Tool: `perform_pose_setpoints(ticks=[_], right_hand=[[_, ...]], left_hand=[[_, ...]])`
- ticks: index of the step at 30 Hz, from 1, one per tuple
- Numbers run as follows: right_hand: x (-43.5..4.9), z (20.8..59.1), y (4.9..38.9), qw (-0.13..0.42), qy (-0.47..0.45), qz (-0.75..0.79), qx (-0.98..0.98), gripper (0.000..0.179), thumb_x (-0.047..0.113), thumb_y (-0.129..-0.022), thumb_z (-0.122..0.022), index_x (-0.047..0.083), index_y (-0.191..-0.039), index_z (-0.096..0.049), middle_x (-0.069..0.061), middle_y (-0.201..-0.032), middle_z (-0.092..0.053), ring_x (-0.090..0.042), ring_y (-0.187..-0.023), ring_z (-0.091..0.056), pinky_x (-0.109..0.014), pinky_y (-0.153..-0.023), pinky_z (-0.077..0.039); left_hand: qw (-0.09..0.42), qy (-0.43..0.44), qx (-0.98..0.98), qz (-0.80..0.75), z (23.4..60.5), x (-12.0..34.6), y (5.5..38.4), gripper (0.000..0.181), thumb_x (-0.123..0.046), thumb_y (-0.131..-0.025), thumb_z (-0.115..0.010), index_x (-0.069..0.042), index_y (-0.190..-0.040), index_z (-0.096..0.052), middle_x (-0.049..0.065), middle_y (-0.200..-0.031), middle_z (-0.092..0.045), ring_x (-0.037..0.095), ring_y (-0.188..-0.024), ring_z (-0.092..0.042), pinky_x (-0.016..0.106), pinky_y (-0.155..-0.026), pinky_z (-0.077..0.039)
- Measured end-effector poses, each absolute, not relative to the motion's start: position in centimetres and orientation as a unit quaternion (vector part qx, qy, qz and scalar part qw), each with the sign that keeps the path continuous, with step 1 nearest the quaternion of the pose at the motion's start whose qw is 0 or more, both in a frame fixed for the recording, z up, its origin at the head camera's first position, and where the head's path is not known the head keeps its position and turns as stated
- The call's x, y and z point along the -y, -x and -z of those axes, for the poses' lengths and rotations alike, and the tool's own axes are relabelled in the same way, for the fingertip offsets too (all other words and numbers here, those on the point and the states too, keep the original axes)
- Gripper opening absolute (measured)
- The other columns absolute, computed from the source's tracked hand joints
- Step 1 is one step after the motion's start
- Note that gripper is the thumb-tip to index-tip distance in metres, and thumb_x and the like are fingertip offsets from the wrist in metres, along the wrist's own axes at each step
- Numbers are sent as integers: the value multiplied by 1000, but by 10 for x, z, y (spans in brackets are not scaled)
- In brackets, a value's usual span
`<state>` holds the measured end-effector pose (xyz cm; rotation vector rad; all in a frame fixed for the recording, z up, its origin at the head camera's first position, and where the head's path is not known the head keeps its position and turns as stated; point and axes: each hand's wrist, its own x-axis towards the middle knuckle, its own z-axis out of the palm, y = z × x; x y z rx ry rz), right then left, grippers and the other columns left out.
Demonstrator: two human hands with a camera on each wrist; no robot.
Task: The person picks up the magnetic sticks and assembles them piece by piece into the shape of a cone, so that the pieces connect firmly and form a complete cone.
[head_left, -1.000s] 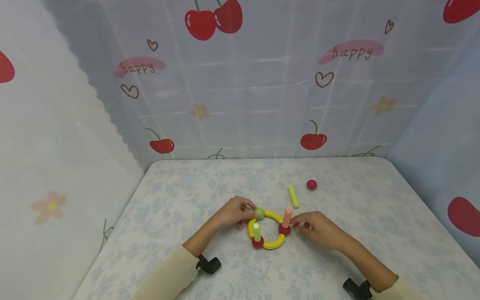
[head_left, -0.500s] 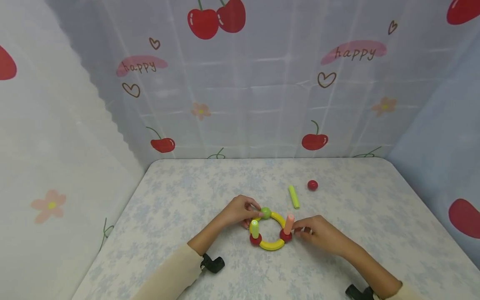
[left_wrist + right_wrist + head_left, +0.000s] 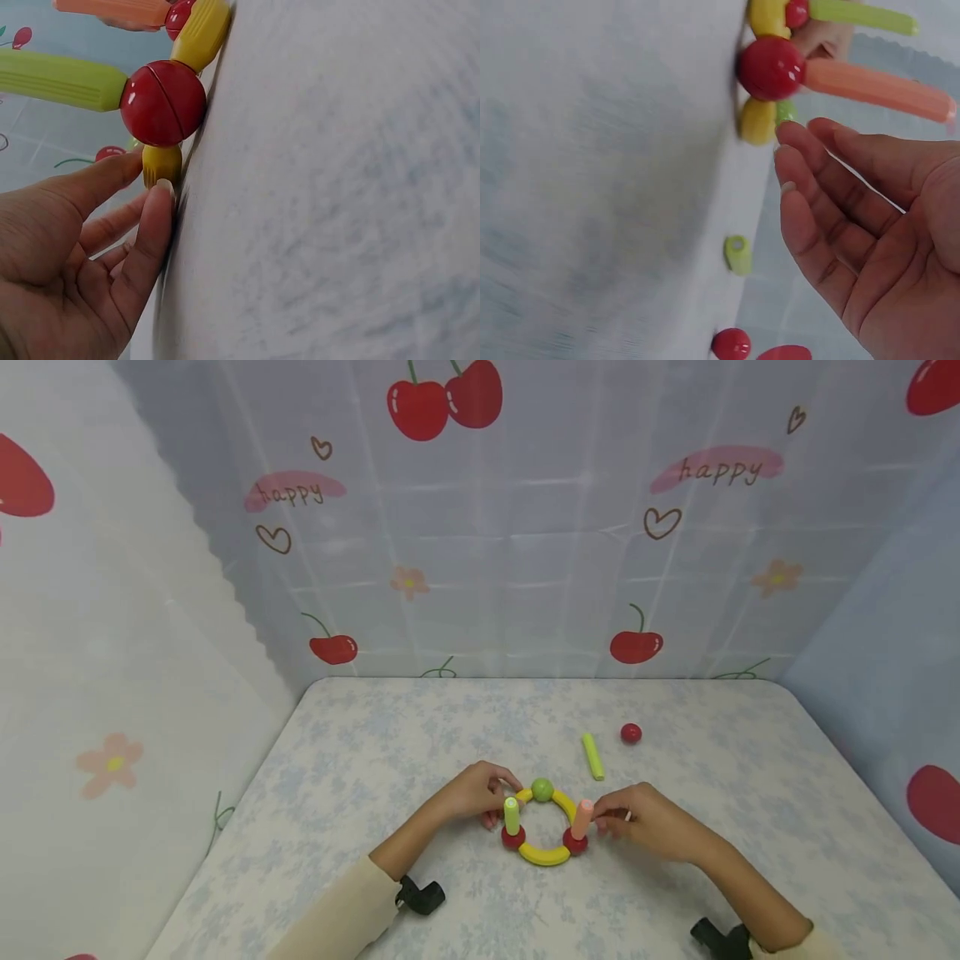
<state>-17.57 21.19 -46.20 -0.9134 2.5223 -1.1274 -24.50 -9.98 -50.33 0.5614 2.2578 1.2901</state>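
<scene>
A ring of yellow curved pieces (image 3: 544, 856) joined by balls lies on the table. A green ball (image 3: 542, 789) sits at its far side, with red balls at the near left (image 3: 513, 837) and near right (image 3: 575, 842). From the left red ball a light green rod (image 3: 64, 79) stands upright; an orange rod (image 3: 881, 88) rises from the right one. My left hand (image 3: 476, 792) pinches the left yellow piece (image 3: 162, 163) between thumb and finger, just behind the red ball. Beside the orange rod, my right hand (image 3: 648, 820) has loosely bent fingers around nothing.
Behind the ring lies a loose light green rod (image 3: 593, 757), and a loose red ball (image 3: 631, 733) is farther back to its right. The patterned table (image 3: 375, 727) ends at a cherry-print curtain (image 3: 495, 568) at the back.
The ring has turned clockwise as seen from above: the green ball went right and the orange rod's ball came nearer. My left fingers have gone from the green ball to the yellow piece.
</scene>
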Motion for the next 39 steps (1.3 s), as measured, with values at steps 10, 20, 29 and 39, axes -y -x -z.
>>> perform_pose_setpoints(ticks=[10,20,29,39], right_hand=[[-208,449,209,34,215,368,-904,15,13,-98,-69,4,-109,-75,-7,-87,-71,-24,-70,-66,-28,-58,-54],[-199,457,238,-44,134,286,-948,25,16,-93,-75,1,-112,-74,-8,-94,-73,-17,-71,-62,-33,-59,-51],[-191,462,250,8,51,213,-976,42,28,-91,-78,-4,-116,-70,-13,-93,-71,-22,-76,-63,-36,-58,-53],[-189,474,259,59,1,208,-976,40,28,-89,-79,-5,-107,-69,-14,-95,-69,-23,-74,-59,-36,-58,-51]], left_hand=[[224,-218,-821,-477,510,104,241,24,-3,-96,-68,-10,-118,-73,7,-68,-65,16,-47,-61,29,-47,-55],[218,-222,-822,-477,516,105,242,24,-8,-96,-71,-10,-119,-72,5,-70,-66,15,-48,-60,27,-48,-53],[217,-220,-821,-480,514,104,240,24,-7,-96,-70,-9,-120,-72,7,-71,-66,16,-48,-59,28,-48,-53],[219,-206,-821,-486,513,104,238,24,-4,-96,-67,-9,-120,-72,6,-71,-66,16,-48,-58,26,-47,-52]])
